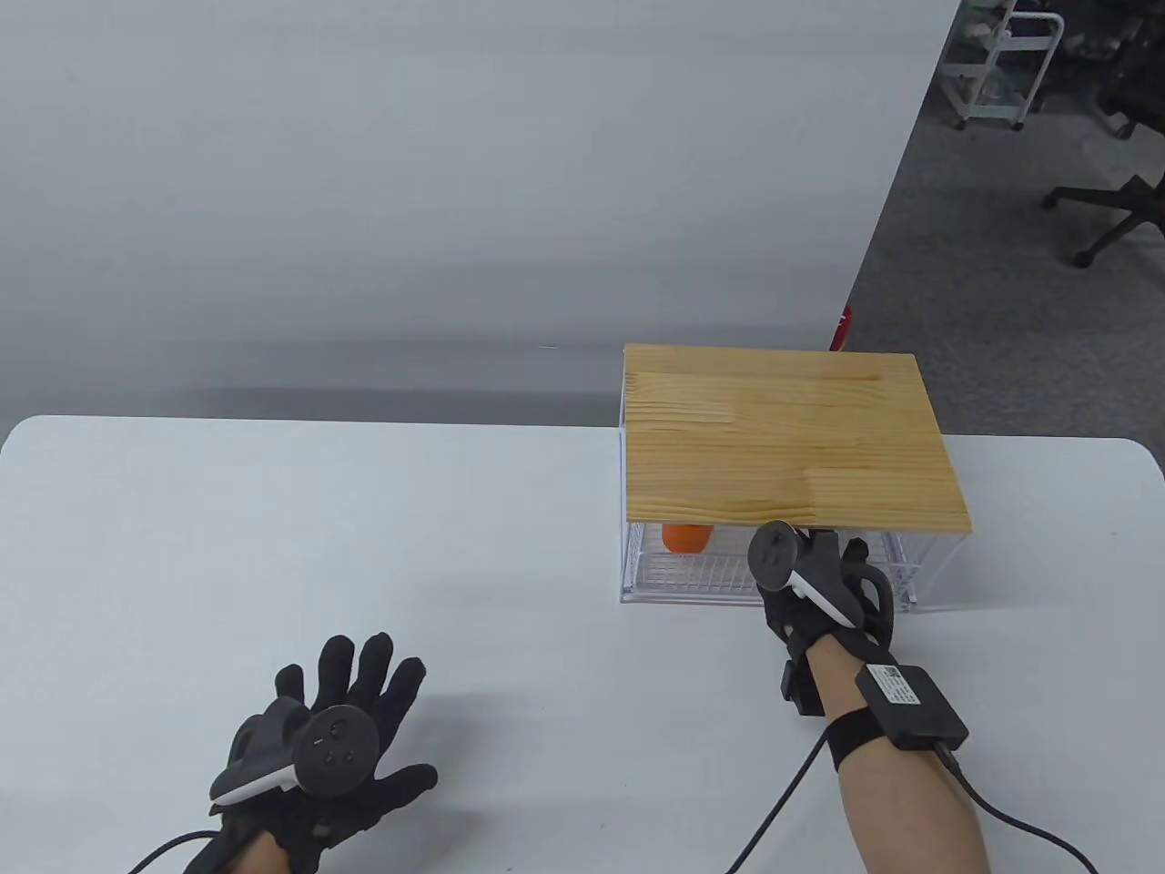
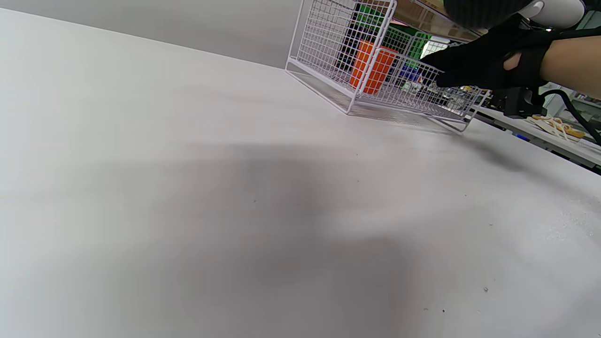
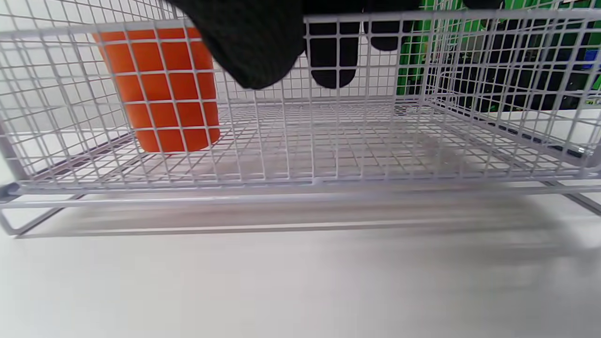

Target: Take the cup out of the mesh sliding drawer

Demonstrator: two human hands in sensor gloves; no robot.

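An orange cup [image 1: 687, 537] stands upright in the left part of the white mesh drawer [image 1: 692, 575], under a wooden top [image 1: 787, 437]. My right hand [image 1: 824, 557] is at the middle of the drawer's front. In the right wrist view the thumb [image 3: 253, 47] lies outside the front mesh wall and the fingers [image 3: 331, 65] curl over its rim inside, so the hand grips the drawer front [image 3: 422, 56]. The cup [image 3: 164, 94] stands left of the hand and apart from it. My left hand [image 1: 387, 719] lies open on the table, far left of the drawer.
The white table [image 1: 364, 546] stretches left of the drawer unit. The left wrist view shows the drawer [image 2: 328, 51], the cup [image 2: 371, 65] and my right hand [image 2: 479, 61] from the side. The table's right edge [image 1: 1151, 473] is close to the unit.
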